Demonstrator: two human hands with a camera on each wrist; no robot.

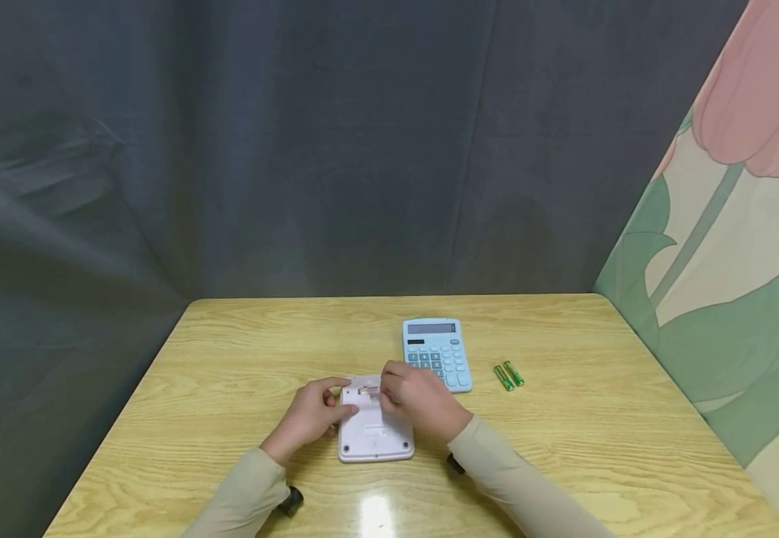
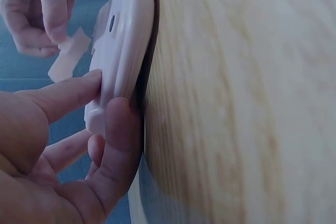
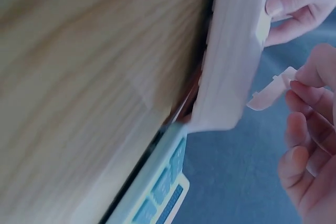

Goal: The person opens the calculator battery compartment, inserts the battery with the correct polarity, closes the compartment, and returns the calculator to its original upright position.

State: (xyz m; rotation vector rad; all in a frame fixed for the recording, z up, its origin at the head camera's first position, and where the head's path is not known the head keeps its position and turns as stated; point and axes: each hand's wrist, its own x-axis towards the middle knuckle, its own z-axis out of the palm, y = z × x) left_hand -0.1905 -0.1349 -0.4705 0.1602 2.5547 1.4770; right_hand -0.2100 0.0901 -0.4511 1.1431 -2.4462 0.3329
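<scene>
A pale pink calculator (image 1: 370,442) lies on its face, its back up and the battery slot (image 1: 367,389) uncovered near the far edge. My left hand (image 1: 308,415) grips its left side, with the thumb on the back and fingers at the edge. Just over the back, my right hand (image 1: 423,400) pinches a small pale pink battery cover (image 3: 270,92) between thumb and finger. In the left wrist view that battery cover (image 2: 71,53) appears tilted and apart from the calculator (image 2: 123,51). Whether a battery sits in the slot is too small to tell.
A light blue calculator (image 1: 455,373) lies face up just beyond my right hand. To its right, two green batteries (image 1: 509,376) lie side by side on the wooden table (image 1: 241,359). A dark curtain (image 1: 335,149) hangs behind the table.
</scene>
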